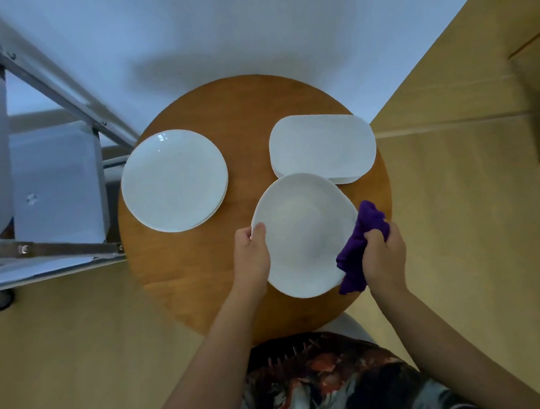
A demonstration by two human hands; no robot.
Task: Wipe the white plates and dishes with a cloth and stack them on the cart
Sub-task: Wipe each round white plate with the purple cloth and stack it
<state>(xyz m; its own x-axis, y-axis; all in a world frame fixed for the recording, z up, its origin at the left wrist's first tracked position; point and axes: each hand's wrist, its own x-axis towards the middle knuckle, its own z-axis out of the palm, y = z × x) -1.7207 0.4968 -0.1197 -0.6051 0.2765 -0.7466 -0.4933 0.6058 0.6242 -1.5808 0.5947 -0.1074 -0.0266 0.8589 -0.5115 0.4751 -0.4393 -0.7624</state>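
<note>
Gripping the plate (pixel 302 234) above the table (pixel 204 288), the left hand (pixel 252 253) pinches only its rim; the cloth (pixel 358 246) is bunched in the right hand (pixel 382 254). Slippage is risked if wiping pressure tips the plate onto the dishes (pixel 322 146).

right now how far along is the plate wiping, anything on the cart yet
Nothing shows on the visible part of the cart. In hand: the left hand grips a round plate, the right hand a purple cloth at its rim. Left: the round stack and the rectangular dishes on the table.
</note>
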